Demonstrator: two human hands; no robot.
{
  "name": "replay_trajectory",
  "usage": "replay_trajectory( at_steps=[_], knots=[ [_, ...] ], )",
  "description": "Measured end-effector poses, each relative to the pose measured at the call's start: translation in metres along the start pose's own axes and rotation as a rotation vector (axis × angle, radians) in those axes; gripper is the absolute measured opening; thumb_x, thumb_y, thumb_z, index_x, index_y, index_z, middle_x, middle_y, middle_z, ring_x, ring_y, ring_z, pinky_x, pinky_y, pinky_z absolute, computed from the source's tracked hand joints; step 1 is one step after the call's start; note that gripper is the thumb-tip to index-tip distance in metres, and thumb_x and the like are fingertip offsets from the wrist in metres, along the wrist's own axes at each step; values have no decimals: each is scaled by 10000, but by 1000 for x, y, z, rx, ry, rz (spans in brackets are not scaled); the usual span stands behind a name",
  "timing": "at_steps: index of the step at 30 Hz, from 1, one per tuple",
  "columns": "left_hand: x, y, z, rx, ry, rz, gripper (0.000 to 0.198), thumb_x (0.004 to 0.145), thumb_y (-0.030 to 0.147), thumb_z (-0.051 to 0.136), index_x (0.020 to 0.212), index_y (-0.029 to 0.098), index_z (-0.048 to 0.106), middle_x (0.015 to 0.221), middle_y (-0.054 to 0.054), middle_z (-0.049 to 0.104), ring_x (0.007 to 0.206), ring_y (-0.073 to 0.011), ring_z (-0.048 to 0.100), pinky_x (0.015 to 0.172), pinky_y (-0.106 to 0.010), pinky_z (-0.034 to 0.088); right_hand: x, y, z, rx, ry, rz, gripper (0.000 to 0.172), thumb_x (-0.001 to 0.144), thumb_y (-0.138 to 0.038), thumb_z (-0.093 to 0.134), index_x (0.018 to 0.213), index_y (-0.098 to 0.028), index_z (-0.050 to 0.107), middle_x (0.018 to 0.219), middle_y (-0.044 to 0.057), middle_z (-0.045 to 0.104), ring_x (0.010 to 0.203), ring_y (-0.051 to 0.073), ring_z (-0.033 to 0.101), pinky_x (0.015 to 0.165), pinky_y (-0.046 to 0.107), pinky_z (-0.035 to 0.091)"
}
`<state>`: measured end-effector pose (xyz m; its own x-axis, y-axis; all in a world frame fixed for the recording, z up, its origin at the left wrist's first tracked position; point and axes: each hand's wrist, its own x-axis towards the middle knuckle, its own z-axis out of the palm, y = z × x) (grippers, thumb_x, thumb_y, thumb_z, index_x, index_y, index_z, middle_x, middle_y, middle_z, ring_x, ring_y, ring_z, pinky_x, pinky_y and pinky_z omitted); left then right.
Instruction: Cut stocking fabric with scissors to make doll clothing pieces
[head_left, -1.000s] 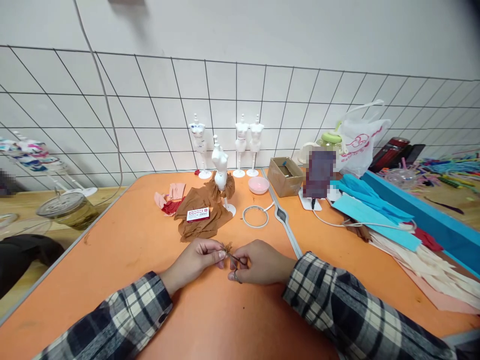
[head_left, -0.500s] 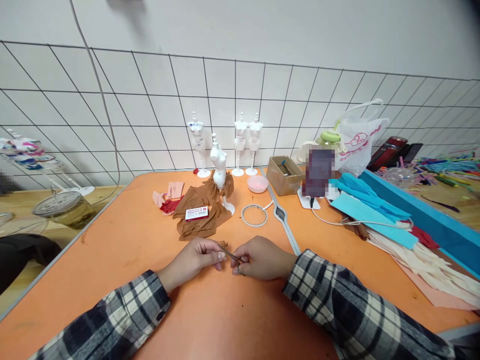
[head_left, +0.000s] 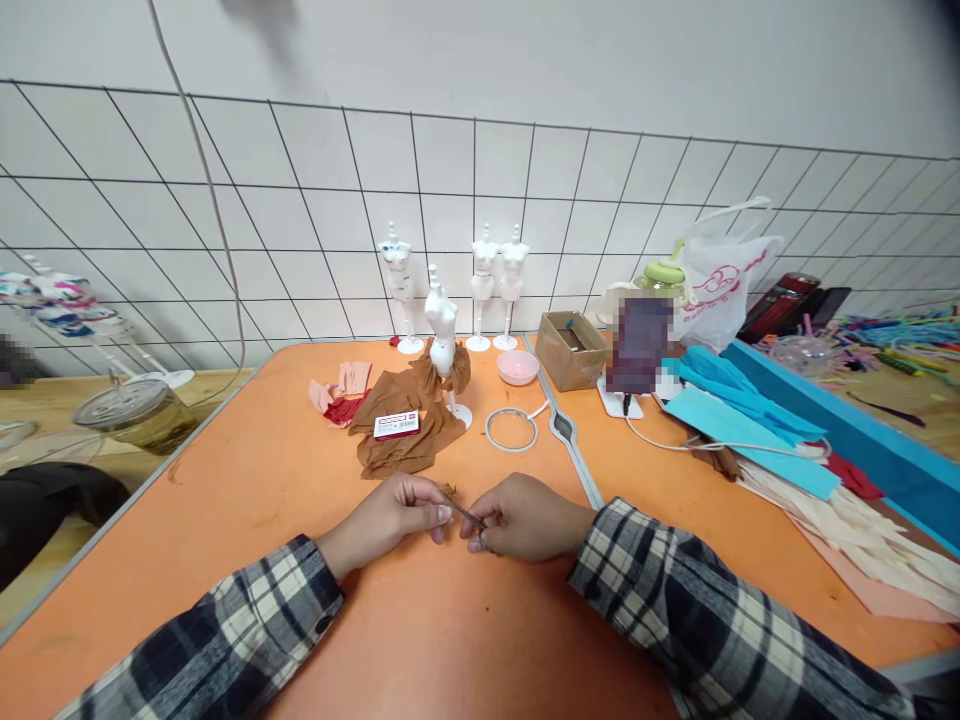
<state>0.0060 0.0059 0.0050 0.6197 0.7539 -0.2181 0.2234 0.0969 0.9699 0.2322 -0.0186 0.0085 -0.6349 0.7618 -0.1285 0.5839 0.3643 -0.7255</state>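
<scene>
My right hand (head_left: 517,515) is closed around the handles of small dark scissors (head_left: 466,515), whose blades point up and left toward my left hand. The fingers of my left hand (head_left: 396,518) are pinched together at the blade end, by a small crumpled brown scrap (head_left: 448,490); most of what they hold is hidden. Beyond my hands lies a heap of crumpled brown crepe paper (head_left: 397,460) with a small white and red box (head_left: 396,426) on top. Behind it stands a white mini dress form (head_left: 441,320) with brown paper gathered around its lower part.
Three more dress forms (head_left: 484,265) line the wall. A pink bowl (head_left: 517,368), a cardboard box (head_left: 570,355), a ring lamp (head_left: 511,430) and a propped phone (head_left: 640,345) stand at the back. Blue paper (head_left: 750,440) and cream strips (head_left: 855,520) cover the right side.
The scissors' handles have shifted slightly in my right hand, and the blades look closer together. My left hand stays almost in place. The whole view has moved a little.
</scene>
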Motion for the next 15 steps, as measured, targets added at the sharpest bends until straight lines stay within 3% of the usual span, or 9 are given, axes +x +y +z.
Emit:
replay_trajectory(
  at_steps=[6, 11, 15],
  knots=[
    [0, 3, 1, 23, -50, -9, 271, 769, 424, 719, 689, 166, 732, 624, -43, 697, 592, -152, 589, 615, -254, 433, -2, -4, -3, -22, -27, -19, 291, 782, -483, 659, 908, -225, 712, 675, -45, 616, 617, 101, 537, 574, 201, 351],
    [-1, 3, 0, 18, -59, -26, 263, 765, 420, 724, 689, 168, 727, 615, -42, 699, 590, -158, 599, 630, -266, 443, 0, 1, 0, 47, -86, -10, 136, 805, -245, 595, 875, -203, 704, 621, -50, 634, 583, 86, 556, 580, 183, 369],
    [-1, 4, -1, -3, -59, -30, 261, 752, 419, 734, 679, 169, 727, 606, -36, 693, 584, -157, 596, 628, -266, 439, -1, 0, -2, 42, -77, -27, 179, 804, -360, 637, 869, -205, 698, 661, -44, 630, 614, 93, 541, 571, 187, 360]
  ],
)
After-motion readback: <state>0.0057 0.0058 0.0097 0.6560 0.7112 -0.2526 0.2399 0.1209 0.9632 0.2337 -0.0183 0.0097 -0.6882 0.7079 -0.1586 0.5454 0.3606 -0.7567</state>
